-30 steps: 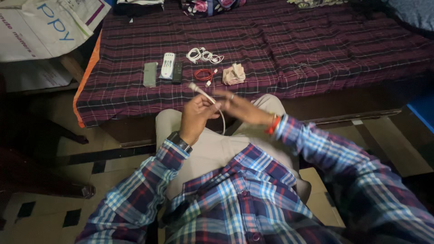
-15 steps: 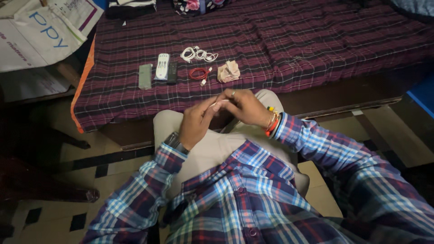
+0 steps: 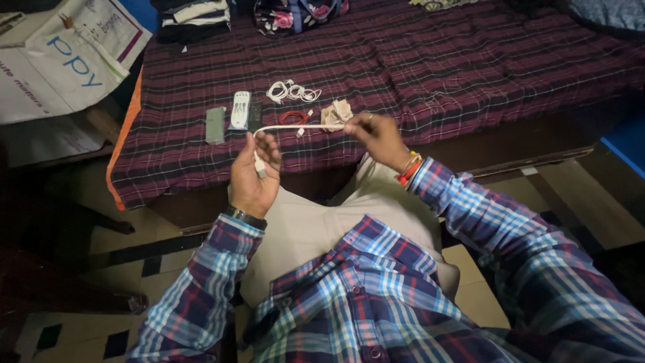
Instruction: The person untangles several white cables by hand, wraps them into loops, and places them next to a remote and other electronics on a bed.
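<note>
A white cable (image 3: pixel 295 127) is stretched in a line between the person's two hands, just in front of the bed (image 3: pixel 470 74) and above the person's lap. The left hand (image 3: pixel 254 176) has its fingers (image 3: pixel 271 149) closed around one end of the white cable, and a short piece with a plug hangs down across the palm. The right hand (image 3: pixel 377 137) pinches the other end between thumb and fingers, so both hands are grasping it (the line looks pulled tight, not loose).

Other small things lie on the bed's dark red checked cover, just behind the white cable. A red cable (image 3: pixel 290 118) sits coiled right behind its middle. A crumpled beige cloth (image 3: pixel 335 113) lies beside the red cable, close to the right hand. A tangle of white earphones (image 3: pixel 293 91) rests a bit farther back. Toward the left hand lie three things in a row: a black remote (image 3: pixel 255 114), a white remote (image 3: pixel 240 109) and a grey flat box (image 3: pixel 216 125). Folded clothes (image 3: pixel 191 12) and a flowered bag (image 3: pixel 295 13) sit at the far edge of the bed.
</note>
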